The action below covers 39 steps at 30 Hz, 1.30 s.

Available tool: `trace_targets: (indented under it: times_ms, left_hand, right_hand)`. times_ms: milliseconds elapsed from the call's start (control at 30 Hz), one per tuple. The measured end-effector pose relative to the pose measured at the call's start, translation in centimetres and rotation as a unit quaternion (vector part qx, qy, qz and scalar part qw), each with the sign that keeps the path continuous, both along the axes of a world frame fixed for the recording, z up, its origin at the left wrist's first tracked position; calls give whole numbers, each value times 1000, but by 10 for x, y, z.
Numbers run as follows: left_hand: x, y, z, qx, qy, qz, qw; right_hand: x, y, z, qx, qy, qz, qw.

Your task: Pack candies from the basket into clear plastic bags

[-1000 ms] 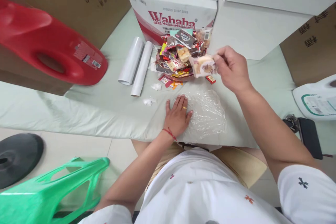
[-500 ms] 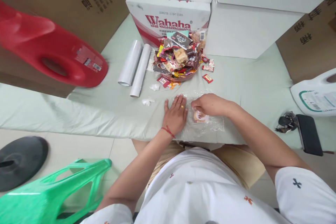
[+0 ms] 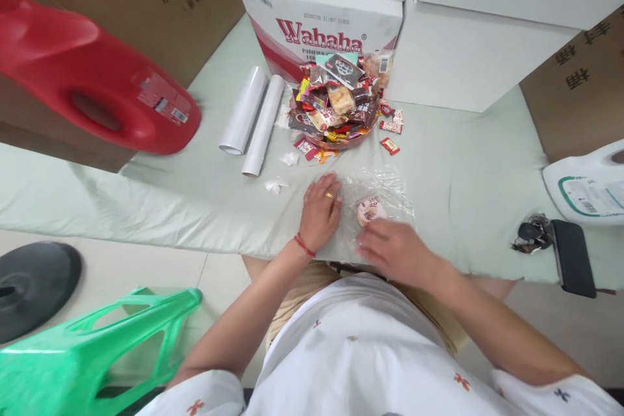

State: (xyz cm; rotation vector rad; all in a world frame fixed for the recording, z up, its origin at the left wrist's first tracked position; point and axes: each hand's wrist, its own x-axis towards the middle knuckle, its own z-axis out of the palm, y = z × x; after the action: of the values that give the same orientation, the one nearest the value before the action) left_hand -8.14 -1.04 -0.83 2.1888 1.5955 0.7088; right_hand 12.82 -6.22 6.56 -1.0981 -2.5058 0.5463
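Note:
A small round packaged snack (image 3: 369,210) with a pale, printed wrapper lies on a sheet of clear plastic film (image 3: 394,183), which is spread wrinkled over the table's front. My left hand (image 3: 320,213) rests palm down on the film's left edge, fingers stretched out. Just in front of the snack, by the near part of the film, is my right hand (image 3: 396,248). Motion smears its fingers, so I cannot make out whether they grip the film.
Behind the film stands a bowl heaped with wrapped sweets (image 3: 341,104), several more lying around it. Two white rolls (image 3: 263,123) lie left of it. A red jug (image 3: 160,110) is at left; keys (image 3: 531,233) and a black phone (image 3: 574,259) are at right.
My right hand has come back toward me from the snack's far side to its near side, uncovering the snack and the film behind it. My left hand has barely shifted.

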Motion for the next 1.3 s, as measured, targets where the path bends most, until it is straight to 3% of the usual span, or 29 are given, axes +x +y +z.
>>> trace_targets:
  times_ms: [33,100,233,333,467,567,700,833,900,1100,1200,1300]
  left_hand:
    - [-6,2,0,9,-25,6,1000]
    - [-20,9,0,25,-54,0,998]
    - [-46,23,5,-1,-18,-157,987]
    - [-60,30,11,-27,32,-251,967]
    - [-73,28,18,-46,60,-294,953]
    - [-75,25,19,-37,52,-284,957]
    - [-65,28,25,-8,2,-241,970]
    - [-38,50,32,7,-38,-218,975]
    - [-19,65,30,2,-32,-214,976]
    - [25,88,6,-12,83,-163,983]
    - [24,86,3,9,38,-166,985]
    - [13,79,14,70,-44,-134,988]
  right_hand:
    - [-4,-18,-9,16,-19,36,999]
    - [-16,-46,-29,31,-63,29,997]
    - [-29,-65,-58,42,-106,-35,993]
    - [-20,-65,-62,34,-42,-53,997]
    - [4,-71,-50,-56,118,-94,987]
    - [18,-76,-41,-122,222,-166,953]
    - [24,-73,-39,-175,270,-297,899]
    - [29,-60,-43,-211,301,-437,821]
    - [35,-53,-47,-201,290,-476,805]
    - [55,-45,-52,-115,101,-492,857]
    - [54,-48,-45,-58,91,-474,874]
    - [43,-50,-38,-48,117,-425,896]
